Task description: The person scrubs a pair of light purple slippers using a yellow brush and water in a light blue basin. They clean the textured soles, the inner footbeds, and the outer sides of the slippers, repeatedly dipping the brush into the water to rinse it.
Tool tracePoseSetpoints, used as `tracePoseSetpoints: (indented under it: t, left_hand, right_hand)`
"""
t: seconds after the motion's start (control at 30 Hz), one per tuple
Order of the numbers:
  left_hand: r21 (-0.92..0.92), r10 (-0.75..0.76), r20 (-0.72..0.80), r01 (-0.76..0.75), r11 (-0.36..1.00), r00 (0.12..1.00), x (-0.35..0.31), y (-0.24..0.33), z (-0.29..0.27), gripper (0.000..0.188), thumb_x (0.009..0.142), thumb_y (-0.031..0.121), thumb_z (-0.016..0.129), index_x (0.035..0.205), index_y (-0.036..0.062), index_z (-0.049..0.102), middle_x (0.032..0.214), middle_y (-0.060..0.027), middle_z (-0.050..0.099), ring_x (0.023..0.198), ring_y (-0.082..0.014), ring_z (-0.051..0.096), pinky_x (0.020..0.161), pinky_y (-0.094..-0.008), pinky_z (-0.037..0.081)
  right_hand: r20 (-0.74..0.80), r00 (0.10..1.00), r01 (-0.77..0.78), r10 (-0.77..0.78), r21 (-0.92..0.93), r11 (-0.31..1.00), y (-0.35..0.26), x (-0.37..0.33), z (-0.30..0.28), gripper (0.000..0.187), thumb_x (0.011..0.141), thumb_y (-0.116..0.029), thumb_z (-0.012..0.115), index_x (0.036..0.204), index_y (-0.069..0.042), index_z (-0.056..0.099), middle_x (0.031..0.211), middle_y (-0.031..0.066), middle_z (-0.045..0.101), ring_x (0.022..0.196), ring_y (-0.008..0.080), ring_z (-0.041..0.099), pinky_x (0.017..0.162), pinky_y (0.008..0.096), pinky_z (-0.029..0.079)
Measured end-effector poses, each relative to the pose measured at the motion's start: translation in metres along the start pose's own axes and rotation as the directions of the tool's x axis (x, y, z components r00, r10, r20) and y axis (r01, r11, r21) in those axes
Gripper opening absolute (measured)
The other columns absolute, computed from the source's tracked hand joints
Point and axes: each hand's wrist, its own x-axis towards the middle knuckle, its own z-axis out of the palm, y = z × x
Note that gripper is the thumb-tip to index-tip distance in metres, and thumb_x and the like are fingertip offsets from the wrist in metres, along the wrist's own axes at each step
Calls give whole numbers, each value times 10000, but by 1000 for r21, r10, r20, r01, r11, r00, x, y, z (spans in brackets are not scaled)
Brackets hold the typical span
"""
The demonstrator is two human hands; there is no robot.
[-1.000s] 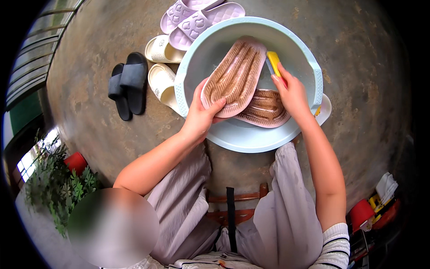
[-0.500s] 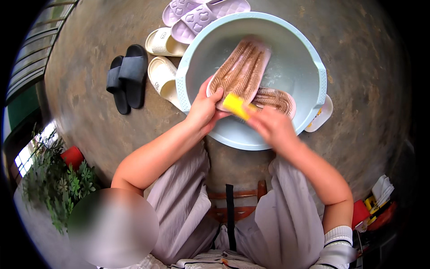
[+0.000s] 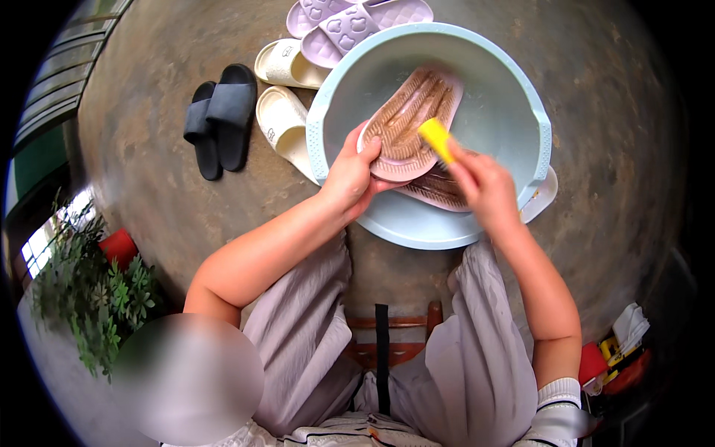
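Observation:
A pale pink slipper [image 3: 402,145] is tilted sole up over the basin, its ridged tread brown with dirt. My left hand [image 3: 350,177] grips it by the near end, thumb on the sole and fingers underneath. In my right hand [image 3: 488,186] is a yellow scrubbing brush [image 3: 436,139], held at the slipper's right edge; motion blurs its underside. Partly covered by the held slipper, a second pink slipper [image 3: 439,190] lies sole up in the light blue basin [image 3: 544,138].
Left of the basin are cream slippers [image 3: 283,123] and black slides [image 3: 232,119]. Lilac slippers [image 3: 350,30] lie beyond its far rim. A white slipper [image 3: 546,195] shows at the right rim. A leafy plant [image 3: 112,305] stands at lower left.
My right hand has moved the brush up and to the right, away from the slipper's near end. The held slipper has shifted slightly right, and the whole view has shifted a little.

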Motion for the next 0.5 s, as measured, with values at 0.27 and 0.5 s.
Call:
tracePoseSetpoints:
  t: [0.27, 0.5]
  left_hand:
    - [893, 539, 301, -431, 131, 787, 11, -16, -28, 942, 842, 225, 793, 1571, 150, 201, 1525, -221, 315, 1359, -357, 416, 1054, -525, 489]
    - [795, 396, 479, -194, -575, 784, -2, -10, -7, 1059, 619, 354, 904, 1473, -19, 401, 1497, -362, 288, 1284, -505, 403, 1105, -523, 374]
  right_hand:
    - [-100, 991, -104, 87, -179, 978, 32, 28, 19, 298, 969, -282, 627, 1252, -233, 704, 809, 144, 635, 738, 338, 645, 662, 456, 510]
    - [-103, 987, -154, 127, -337, 929, 50, 43, 21, 320, 968, -267, 616, 1279, -230, 684, 811, 160, 634, 726, 349, 654, 656, 469, 525]
